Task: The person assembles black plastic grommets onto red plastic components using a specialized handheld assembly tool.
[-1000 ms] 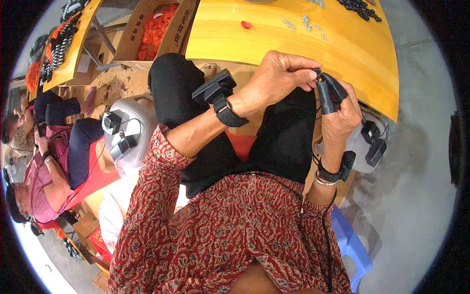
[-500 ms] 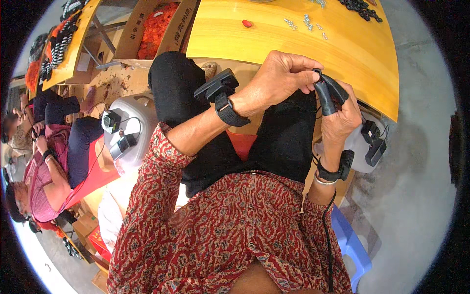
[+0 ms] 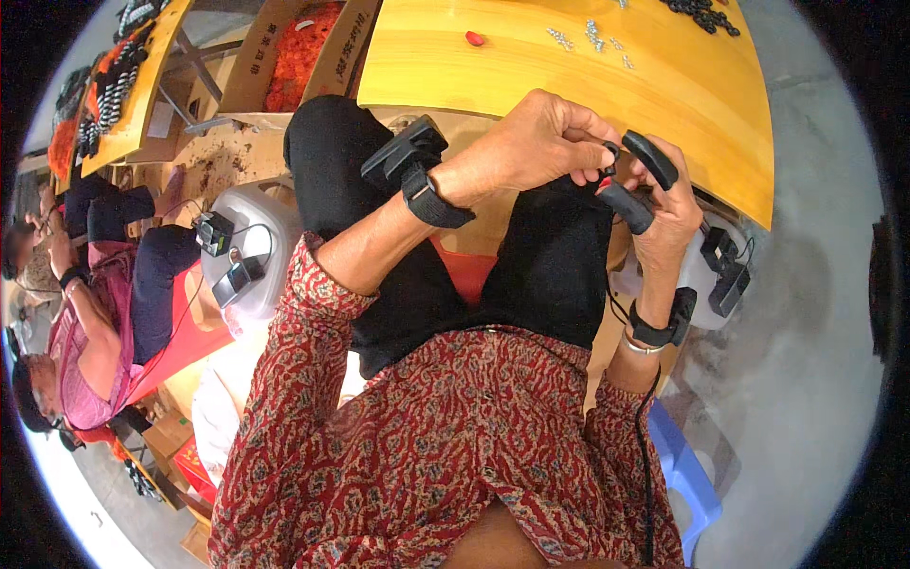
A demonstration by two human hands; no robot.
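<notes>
Above the near edge of the yellow table (image 3: 559, 81), my left hand (image 3: 545, 142) pinches a small black part (image 3: 610, 152), which looks ring-like. My right hand (image 3: 671, 204) is close beside it, wearing black finger covers on the forefinger (image 3: 651, 159) and the thumb (image 3: 627, 208). That forefinger is raised and apart from the thumb. A small red bit (image 3: 603, 186) shows at the thumb's tip; what holds it is hidden. Both wrists carry black straps with small devices.
A red piece (image 3: 475, 39), small silvery parts (image 3: 594, 36) and a heap of black parts (image 3: 703, 16) lie on the table. A cardboard box (image 3: 248, 71) holds orange-red pieces. Another person (image 3: 100, 332) sits at the left. A blue plastic stool (image 3: 684, 474) stands at my right.
My right forefinger and thumb have parted, and a red bit now shows by the thumb. My left hand has shifted slightly left and up, still pinching the black part.
</notes>
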